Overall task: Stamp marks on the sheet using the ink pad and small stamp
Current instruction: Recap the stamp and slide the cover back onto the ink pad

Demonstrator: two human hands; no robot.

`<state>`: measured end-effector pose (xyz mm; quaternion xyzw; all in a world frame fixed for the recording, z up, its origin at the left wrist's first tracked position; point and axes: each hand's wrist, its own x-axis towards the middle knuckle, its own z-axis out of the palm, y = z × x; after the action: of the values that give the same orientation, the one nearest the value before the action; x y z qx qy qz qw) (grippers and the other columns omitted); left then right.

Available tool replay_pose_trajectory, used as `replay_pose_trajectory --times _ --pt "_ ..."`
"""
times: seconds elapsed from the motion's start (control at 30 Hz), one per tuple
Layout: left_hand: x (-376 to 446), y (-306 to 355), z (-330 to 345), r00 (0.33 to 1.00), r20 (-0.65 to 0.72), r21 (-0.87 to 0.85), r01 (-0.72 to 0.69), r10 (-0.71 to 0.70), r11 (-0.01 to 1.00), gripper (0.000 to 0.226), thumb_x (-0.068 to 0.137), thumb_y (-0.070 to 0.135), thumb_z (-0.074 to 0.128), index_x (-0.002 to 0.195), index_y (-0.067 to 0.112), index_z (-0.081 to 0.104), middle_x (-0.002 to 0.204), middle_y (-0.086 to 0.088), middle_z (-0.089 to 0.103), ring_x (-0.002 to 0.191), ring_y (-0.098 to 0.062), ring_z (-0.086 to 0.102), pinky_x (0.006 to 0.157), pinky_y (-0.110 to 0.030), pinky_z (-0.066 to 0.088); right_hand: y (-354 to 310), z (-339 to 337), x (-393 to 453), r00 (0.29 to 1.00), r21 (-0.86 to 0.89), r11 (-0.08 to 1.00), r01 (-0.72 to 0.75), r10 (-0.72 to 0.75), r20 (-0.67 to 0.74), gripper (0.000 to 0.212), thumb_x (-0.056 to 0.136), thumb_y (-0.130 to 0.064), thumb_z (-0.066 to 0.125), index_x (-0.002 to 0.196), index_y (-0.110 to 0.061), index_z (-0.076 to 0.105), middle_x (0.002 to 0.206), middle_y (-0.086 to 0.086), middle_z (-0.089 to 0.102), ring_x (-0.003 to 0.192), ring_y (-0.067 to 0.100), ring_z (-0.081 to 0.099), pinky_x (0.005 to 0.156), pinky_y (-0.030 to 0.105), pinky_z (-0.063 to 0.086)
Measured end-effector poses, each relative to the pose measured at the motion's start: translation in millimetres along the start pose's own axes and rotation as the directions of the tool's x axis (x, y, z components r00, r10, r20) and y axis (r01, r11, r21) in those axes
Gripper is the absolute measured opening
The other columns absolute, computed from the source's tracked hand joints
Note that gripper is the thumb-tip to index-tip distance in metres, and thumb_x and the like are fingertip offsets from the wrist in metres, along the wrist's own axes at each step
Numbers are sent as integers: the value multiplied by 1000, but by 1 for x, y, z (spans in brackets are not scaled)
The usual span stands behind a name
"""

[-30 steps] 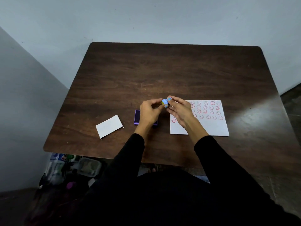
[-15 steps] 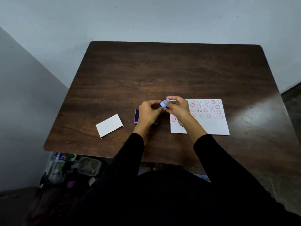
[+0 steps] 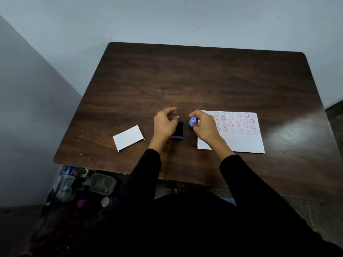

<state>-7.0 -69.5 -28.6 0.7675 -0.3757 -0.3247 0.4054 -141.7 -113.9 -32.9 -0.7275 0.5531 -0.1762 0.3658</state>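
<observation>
Small stamp (image 3: pixel 192 122) pinched in right hand (image 3: pixel 206 127), left hand (image 3: pixel 165 123) seemingly empty, loosely curled over ink pad (image 3: pixel 178 130)

Dim room, cool grey cast on the wall (image 3: pixel 185 19). A soft glare patch shines on the table (image 3: pixel 289 125) at right. Wide-angle bend curves the edges; both hands look slightly smeared.
</observation>
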Motion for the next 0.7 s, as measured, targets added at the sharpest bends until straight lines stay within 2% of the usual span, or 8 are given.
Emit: replay_pose_trajectory --times 0.1,0.2,0.23,0.3,0.4,0.5,0.6,0.7 --pt "-2 -3 -9 998 -66 -28 -5 3 1000 34 85 6 63 118 6 63 112 -9 70 96 -11 64 85 -17 46 -6 -2 -2 1000 39 999 3 -3 -3 41 75 3 60 112 -16 59 118 8 64 109 24 58 81 27 47" --pt "-5 -8 -25 983 -182 -60 4 -15 998 32 86 10 63 117 7 63 110 -8 70 92 -9 64 77 -9 43 -21 0 -2 992 37 997 71 -67 -106 46 72 -2 56 115 -20 56 123 5 59 115 23 51 92 34 45" --pt "-8 -11 -32 972 -232 -75 6 -23 997 33 86 13 62 118 6 62 111 -8 70 95 -11 64 77 -9 44 -28 4 -2 987 38 994 98 -92 -134 47 72 -3 55 116 -21 56 123 5 58 117 23 48 94 33 43" --pt "-15 -17 -46 935 -352 -89 15 -46 996 37 89 21 61 122 5 58 116 -10 67 102 -16 64 86 -18 47 -43 15 -3 979 23 989 148 -143 -143 46 74 -4 53 117 -20 55 123 5 59 120 23 46 96 31 39" --pt "-26 -32 -67 872 -469 -87 110 -138 990 52 93 37 51 133 4 46 133 -12 57 114 -18 56 101 -31 41 -63 44 -11 975 -33 975 221 -222 -27 47 79 -4 52 125 -14 51 127 9 57 122 26 46 102 33 36" --pt "-36 -51 -82 809 -499 -47 332 -310 942 68 95 51 36 143 3 29 146 -17 41 138 -31 35 115 -45 21 -76 77 -22 932 -169 927 336 -302 198 53 84 -9 52 136 -9 39 139 16 47 133 30 37 112 38 27" --pt "-47 -64 -88 755 -498 -78 450 -426 890 78 93 60 26 146 3 22 151 -18 34 144 -33 22 118 -50 9 -83 103 -33 876 -295 853 431 -318 361 63 86 -13 53 142 -5 25 148 16 35 141 30 23 118 41 14" --pt "-55 -72 -89 749 -505 -82 453 -429 888 81 92 63 22 147 3 19 150 -18 35 144 -31 22 118 -50 5 -85 117 -40 853 -343 819 460 -301 426 70 84 -14 54 143 -4 19 150 17 32 143 32 16 119 43 7"
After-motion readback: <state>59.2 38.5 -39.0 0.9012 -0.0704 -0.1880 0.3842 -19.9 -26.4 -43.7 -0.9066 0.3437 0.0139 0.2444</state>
